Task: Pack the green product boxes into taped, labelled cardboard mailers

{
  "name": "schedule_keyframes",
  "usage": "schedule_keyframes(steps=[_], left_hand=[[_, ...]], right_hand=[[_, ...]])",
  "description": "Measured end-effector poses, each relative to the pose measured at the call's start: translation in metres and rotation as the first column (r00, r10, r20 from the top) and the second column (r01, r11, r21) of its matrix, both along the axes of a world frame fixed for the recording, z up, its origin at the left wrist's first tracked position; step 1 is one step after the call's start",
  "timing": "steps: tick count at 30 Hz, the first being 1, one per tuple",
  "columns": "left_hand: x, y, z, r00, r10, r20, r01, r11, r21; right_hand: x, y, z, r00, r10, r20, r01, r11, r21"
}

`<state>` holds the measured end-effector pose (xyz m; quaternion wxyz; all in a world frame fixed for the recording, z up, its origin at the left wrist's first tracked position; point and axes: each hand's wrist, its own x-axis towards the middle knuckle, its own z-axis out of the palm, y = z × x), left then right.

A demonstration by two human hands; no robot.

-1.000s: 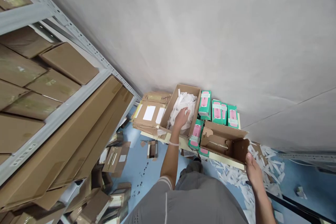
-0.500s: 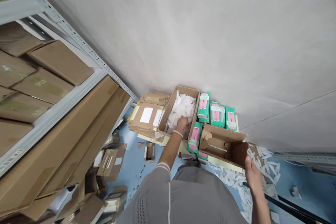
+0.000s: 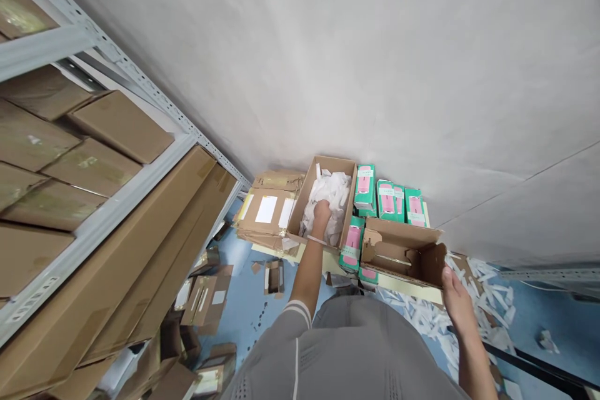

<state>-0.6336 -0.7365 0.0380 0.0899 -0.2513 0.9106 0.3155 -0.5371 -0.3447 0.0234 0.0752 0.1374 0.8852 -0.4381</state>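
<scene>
My left hand [image 3: 321,212] reaches into a cardboard box [image 3: 300,206] filled with crumpled white paper strips [image 3: 330,190]. Its fingers are curled down into the strips, and the fingertips are hidden. At the right, my right hand [image 3: 455,292] grips the right end wall of an open cardboard box [image 3: 424,272], thumb on top. Inside that box I see brown walls, a folded flap and no goods. Between the two boxes stands a green and pink carton [image 3: 351,244].
More green and pink cartons [image 3: 365,184] stand by the wall. Flattened cardboard [image 3: 250,215] is stacked left of the paper-filled box. A metal shelf [image 3: 164,159] with cartons rises at the left. Empty boxes [image 3: 274,276] and paper scraps [image 3: 494,300] litter the blue floor.
My left hand has moved slightly up and left within the paper strips. My right hand stays on the open box's end wall. The view has shifted a little.
</scene>
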Motion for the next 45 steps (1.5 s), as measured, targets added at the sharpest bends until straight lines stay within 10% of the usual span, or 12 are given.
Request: schedule_keyframes(steps=[11, 21, 27, 36, 42, 45], left_hand=[[0.043, -0.021, 0.062, 0.857, 0.001, -0.515, 0.017, 0.999, 0.030], [0.067, 0.048, 0.149, 0.698, -0.005, -0.716, 0.321, 0.896, 0.307], [0.075, 0.102, 0.160, 0.707, -0.222, -0.671, 0.607, 0.678, 0.415], [0.046, 0.150, 0.075, 0.739, -0.549, -0.392, 0.585, 0.232, 0.777], [0.030, 0.169, 0.045, 0.822, -0.441, -0.360, 0.569, 0.633, 0.525], [0.026, 0.172, 0.044, 0.737, -0.484, -0.471, 0.658, 0.674, 0.337]], right_hand=[[-0.002, -0.006, 0.013, 0.998, 0.058, -0.004, -0.058, 0.997, 0.059], [0.003, -0.010, 0.014, 0.998, 0.055, -0.042, -0.053, 0.997, 0.062], [0.006, -0.015, 0.016, 0.997, 0.039, -0.063, -0.037, 0.998, 0.046], [0.006, -0.023, 0.032, 0.999, 0.031, -0.045, -0.028, 0.998, 0.061], [0.005, -0.023, 0.033, 0.999, 0.039, -0.023, -0.038, 0.997, 0.073], [0.006, -0.022, 0.028, 0.998, 0.033, -0.054, -0.029, 0.997, 0.066]])
